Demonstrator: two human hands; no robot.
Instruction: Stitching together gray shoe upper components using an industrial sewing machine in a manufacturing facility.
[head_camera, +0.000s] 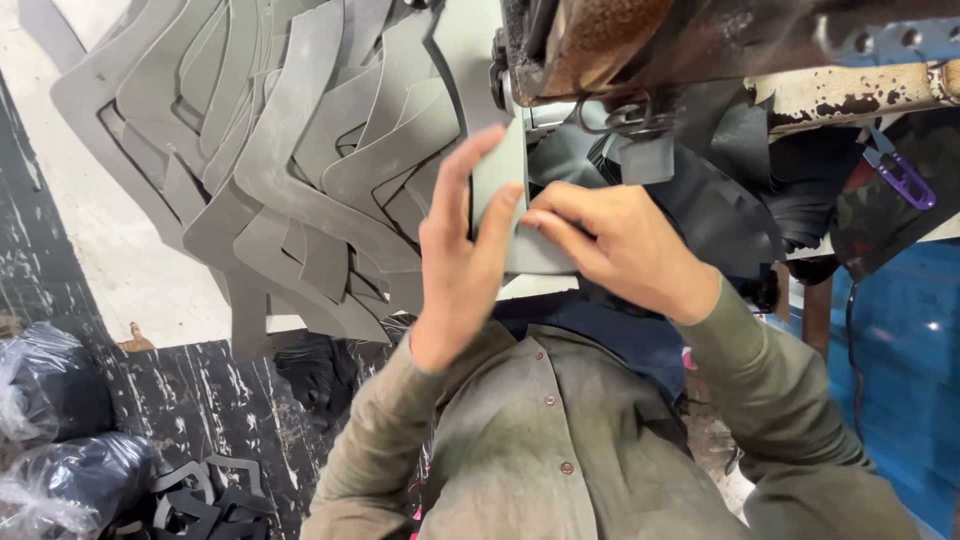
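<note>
Nearest the camera, an olive-green buttoned shirt (560, 450) is seen, its two sleeves leading up to the hands. At the near left, on the dark, paint-streaked floor (215, 400), clear plastic bags (55, 430) stuffed with dark material are piled, and just right of them a small heap of dark grey cut pieces (200, 495) is scattered.

Further in, at the middle of the scene, a flat grey piece of cut sheet material (500, 190) is held between both hands at the front edge of the white work table (110, 250). The left hand (462, 265) is laid against the left side of the piece, its fingers stretched out and pressed flat on the surface, the thumb on the near part; it is open, not clenched. The right hand (615, 245) is closed in a pinch on the near right edge of the same piece, thumb and fingertips pressed together on it. The two hands are touching each other over the piece.

On the table to the left and farther off, a large fanned stack of grey angular cut-outs (290, 150) is spread. To the right, dark, almost black pieces (740, 200) are heaped, and a pair of purple-handled snips (900, 172) is seen at the far right. Farthest off, above the held piece, the rusty brown body of a sewing machine (640, 40) is seen, with the piece's far end reaching up just beneath it.
</note>
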